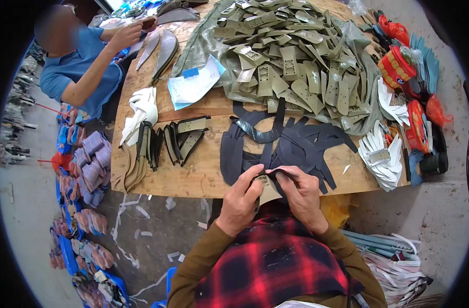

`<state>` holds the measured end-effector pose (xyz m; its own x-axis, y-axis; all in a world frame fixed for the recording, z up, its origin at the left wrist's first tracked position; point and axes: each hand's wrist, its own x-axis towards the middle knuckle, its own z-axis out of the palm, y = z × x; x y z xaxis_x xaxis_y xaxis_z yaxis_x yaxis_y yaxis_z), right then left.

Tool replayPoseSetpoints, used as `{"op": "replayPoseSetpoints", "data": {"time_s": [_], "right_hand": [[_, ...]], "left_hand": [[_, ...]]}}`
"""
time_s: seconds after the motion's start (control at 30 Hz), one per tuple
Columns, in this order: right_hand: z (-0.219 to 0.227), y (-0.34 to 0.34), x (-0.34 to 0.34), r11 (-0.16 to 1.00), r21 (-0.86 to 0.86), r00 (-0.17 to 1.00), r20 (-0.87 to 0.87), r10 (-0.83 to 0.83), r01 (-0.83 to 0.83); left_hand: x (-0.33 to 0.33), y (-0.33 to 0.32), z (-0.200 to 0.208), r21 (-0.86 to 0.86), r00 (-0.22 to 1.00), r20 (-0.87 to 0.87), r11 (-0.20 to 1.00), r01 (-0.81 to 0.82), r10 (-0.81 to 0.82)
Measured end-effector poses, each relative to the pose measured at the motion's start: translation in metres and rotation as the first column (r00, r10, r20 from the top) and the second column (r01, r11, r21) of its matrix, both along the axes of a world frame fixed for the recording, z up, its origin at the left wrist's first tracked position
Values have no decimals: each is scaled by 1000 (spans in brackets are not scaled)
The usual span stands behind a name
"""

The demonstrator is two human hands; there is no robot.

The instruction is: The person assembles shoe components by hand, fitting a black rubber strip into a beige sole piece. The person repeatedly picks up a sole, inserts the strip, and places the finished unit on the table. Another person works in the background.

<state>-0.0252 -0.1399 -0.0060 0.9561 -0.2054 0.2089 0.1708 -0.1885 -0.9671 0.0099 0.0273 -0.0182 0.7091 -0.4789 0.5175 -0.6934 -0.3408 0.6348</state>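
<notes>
My left hand [240,200] pinches a small olive piece [269,192] with holes in it, held just off the table's front edge. A black strip [278,173] lies along the upper edge of that piece. My right hand [302,199] is closed on the strip at the right end, thumb on top. Just beyond my hands lies a heap of flat black strips [301,149], many of them curved. To the left on the table stand several olive pieces with black edges [186,137], bunched together. My fingers partly hide the held piece.
A large pile of olive pieces [296,56] rests on plastic sheeting at the back. White strips [380,159] lie right, beige strips [129,172] left. A paper sheet [196,84] is near a co-worker in a blue shirt [85,77]. Bundled parts [91,159] line the left floor.
</notes>
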Motion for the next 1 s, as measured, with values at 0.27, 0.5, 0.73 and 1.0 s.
{"op": "replayPoseSetpoints", "data": {"time_s": [0.27,0.5,0.73,1.0], "right_hand": [[4,2,-4,999,17,993,-113,-26,29],[30,-7,-13,998,61,960,-281,6,11],[57,-18,-3,899,399,984,-71,-164,179],[-11,-32,20,770,568,846,-225,484,-289]], "left_hand": [[5,-13,-19,-18,1000,13,1000,0,0],[16,-13,-23,44,999,43,999,7,-9],[12,-9,-6,-17,924,-376,997,-79,67],[1,-8,13,-229,670,-716,973,36,-194]]}}
